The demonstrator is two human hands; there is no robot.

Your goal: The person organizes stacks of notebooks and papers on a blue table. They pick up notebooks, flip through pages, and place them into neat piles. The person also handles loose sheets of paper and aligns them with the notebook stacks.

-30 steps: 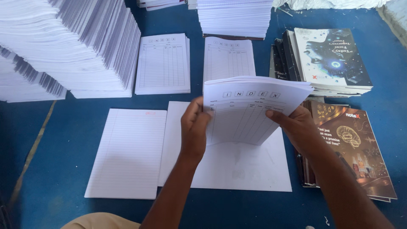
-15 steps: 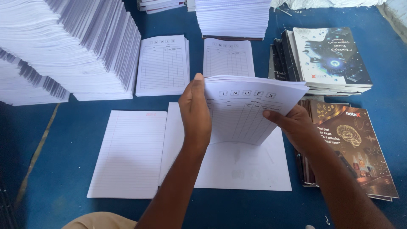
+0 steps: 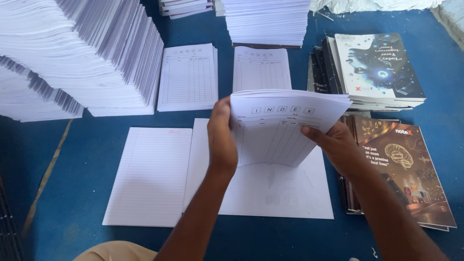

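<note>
Currently mid-collation: sheaf of printed sheets held up off blue table, both hands gripping.

Head view only: left hand closed on sheaf's left edge, right hand pinching right edge, thumb on front; top sheet a ruled index form. Directly beneath, flat white sheets; lined-page stack just left. Index-form stacks farther back, tall paper piles far left, dark printed covers right. Likely squaring the sheaf; next move probably needs edges flush, then an aligned set-down.
</note>
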